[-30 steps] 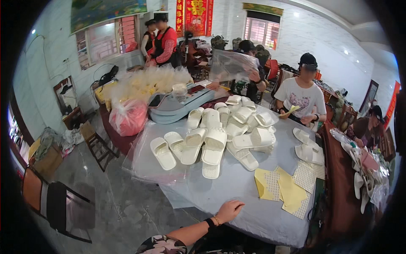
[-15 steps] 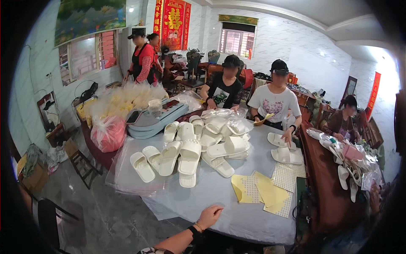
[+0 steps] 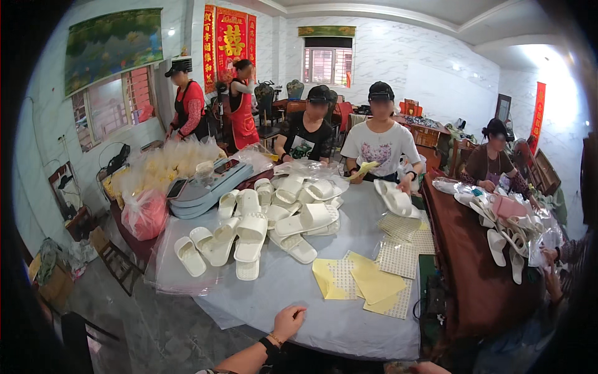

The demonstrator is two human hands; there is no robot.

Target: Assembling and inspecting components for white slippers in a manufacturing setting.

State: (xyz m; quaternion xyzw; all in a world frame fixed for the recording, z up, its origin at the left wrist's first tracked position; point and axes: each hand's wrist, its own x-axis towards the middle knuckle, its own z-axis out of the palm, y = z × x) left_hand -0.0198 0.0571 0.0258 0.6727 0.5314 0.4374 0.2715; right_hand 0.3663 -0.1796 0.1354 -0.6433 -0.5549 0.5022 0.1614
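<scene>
White slippers [image 3: 251,234] lie piled on the table [image 3: 283,282], past the left hand [image 3: 289,321], its fingers loosely bent, pinching nothing. Right hand's [image 3: 430,368] fingers: can't tell. A bump could tip some slippers over.

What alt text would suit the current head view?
The wearer's left hand, loosely curled, is at the near edge of a grey-covered table bearing heaped white slippers and yellow sheets. Two people in black caps are across it.
</scene>
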